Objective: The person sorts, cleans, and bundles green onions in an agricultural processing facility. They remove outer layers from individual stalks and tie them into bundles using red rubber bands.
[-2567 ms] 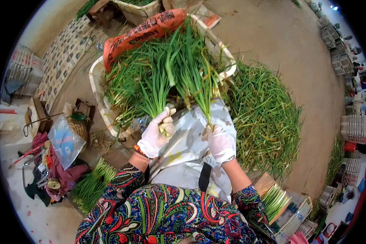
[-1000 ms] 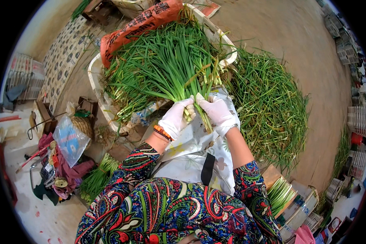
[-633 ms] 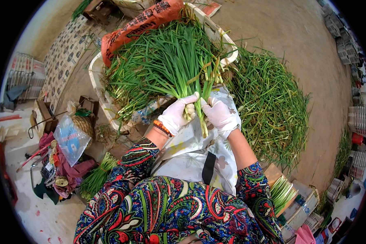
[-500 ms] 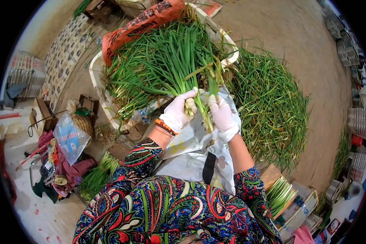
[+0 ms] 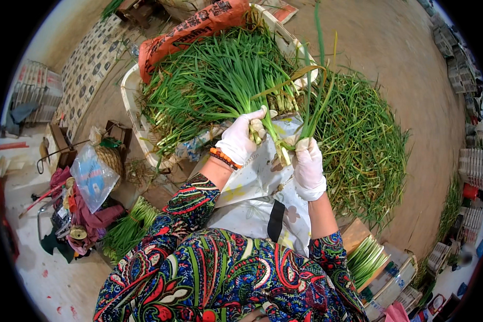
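Note:
My left hand (image 5: 241, 138), in a white glove with an orange bead bracelet at the wrist, grips a thick bunch of green onions (image 5: 220, 80) near its pale stem ends. The leaves fan out over a white crate (image 5: 131, 104). My right hand (image 5: 308, 163), also gloved, pinches a few long green leaves (image 5: 315, 91) and holds them upright, apart from the bunch. A pale printed apron (image 5: 257, 188) lies over my lap under both hands.
A heap of cut green leaves (image 5: 365, 145) lies on the floor to the right. An orange sack (image 5: 193, 29) rests on the crate's far side. Bags and cloth (image 5: 86, 198) lie at left, with trimmed bunches (image 5: 126, 228) beside them and boxed ones (image 5: 367, 257) at lower right.
My hands came together on the bunch, then my right hand drew a few leaves out and lifted them to the right. The left hand keeps its hold on the bunch.

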A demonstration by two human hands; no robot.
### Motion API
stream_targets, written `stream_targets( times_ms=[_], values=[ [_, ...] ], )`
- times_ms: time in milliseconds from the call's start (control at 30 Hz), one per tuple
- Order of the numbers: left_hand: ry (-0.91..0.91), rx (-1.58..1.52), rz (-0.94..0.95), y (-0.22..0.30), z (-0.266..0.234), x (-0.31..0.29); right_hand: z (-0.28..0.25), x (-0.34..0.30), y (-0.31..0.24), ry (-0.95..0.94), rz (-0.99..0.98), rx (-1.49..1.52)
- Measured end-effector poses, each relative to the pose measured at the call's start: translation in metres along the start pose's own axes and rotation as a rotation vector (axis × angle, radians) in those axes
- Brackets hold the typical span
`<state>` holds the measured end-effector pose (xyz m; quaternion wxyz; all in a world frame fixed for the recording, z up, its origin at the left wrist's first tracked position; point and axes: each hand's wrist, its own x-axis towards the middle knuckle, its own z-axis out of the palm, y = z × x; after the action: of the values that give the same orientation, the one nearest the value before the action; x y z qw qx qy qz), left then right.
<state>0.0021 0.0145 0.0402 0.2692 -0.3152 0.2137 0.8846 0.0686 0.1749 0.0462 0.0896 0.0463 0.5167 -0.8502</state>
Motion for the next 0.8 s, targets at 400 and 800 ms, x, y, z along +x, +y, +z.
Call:
stream_targets(
  times_ms=[400, 800],
  values=[
    [-0.036, -0.068, -0.031, 0.009, 0.005, 0.014, -0.039, -0.05, -0.056, 0.264, -0.202, -0.124],
    [-0.064, 0.013, -0.019, -0.004, -0.018, 0.008, -0.038, -0.012, -0.038, -0.101, 0.571, -0.399]
  ],
)
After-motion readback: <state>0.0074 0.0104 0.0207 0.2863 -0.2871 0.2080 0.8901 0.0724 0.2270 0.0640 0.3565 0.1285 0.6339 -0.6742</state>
